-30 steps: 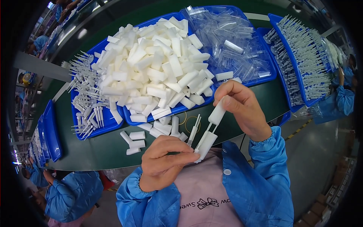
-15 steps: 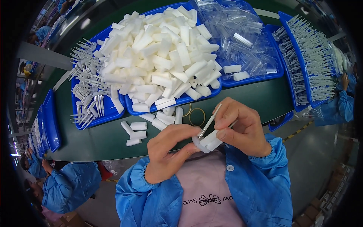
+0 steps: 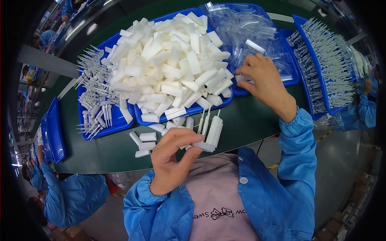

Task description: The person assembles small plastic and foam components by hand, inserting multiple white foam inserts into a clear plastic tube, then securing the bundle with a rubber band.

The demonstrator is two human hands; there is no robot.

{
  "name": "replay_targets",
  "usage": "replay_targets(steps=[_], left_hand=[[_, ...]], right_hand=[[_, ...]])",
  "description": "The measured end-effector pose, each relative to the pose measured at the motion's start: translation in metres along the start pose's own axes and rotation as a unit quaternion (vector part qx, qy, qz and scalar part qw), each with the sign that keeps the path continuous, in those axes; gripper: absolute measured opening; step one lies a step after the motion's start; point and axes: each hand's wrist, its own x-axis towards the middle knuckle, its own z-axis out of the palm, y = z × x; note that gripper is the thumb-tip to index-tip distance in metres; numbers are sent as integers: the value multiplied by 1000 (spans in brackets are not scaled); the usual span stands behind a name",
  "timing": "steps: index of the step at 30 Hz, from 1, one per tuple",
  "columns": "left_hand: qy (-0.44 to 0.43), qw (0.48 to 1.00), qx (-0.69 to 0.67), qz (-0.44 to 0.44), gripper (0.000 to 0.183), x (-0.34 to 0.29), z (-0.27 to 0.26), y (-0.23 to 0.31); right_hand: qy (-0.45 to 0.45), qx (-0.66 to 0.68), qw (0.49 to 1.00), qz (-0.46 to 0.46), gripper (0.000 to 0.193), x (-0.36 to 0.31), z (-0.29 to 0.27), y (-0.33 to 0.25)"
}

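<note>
Between thumb and fingers my left hand [image 3: 175,154] pinches a white plastic base [image 3: 206,147], above the table's near edge. Thin pale metal-tipped pins [image 3: 206,123] stand up from the base, and a white foam sleeve [image 3: 215,130] stands on it beside them. Over the front of the tray of clear plastic pieces, my right hand [image 3: 267,84] has its thumb and forefinger closed around a white foam block [image 3: 243,78]. My fingers partly hide that block.
A blue tray [image 3: 140,118] heaped with white foam blocks [image 3: 169,60] stands ahead. Pronged white parts [image 3: 96,100] fill the tray to its left, and clear plastic pieces [image 3: 241,32] the one to its right. Loose blocks [image 3: 148,136] lie on the green table [image 3: 104,154]. Co-workers [image 3: 76,197] sit nearby.
My right hand has let go of the assembly and moved up and right to the clear-piece tray. My left hand still holds the base, now turned so its pins and sleeve point up.
</note>
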Motion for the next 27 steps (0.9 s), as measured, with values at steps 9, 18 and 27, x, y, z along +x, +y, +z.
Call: replay_targets(steps=[9,18,27], left_hand=[[-45,995,52,72,27,3,-1,5],[-76,985,78,130,40,6,3,11],[-82,977,107,167,41,6,0,11]], right_hand=[[67,520,836,160,21,-21,-9,-30],[61,737,622,258,36,-20,-2,-74],[13,701,689,184,12,-30,-6,-65]])
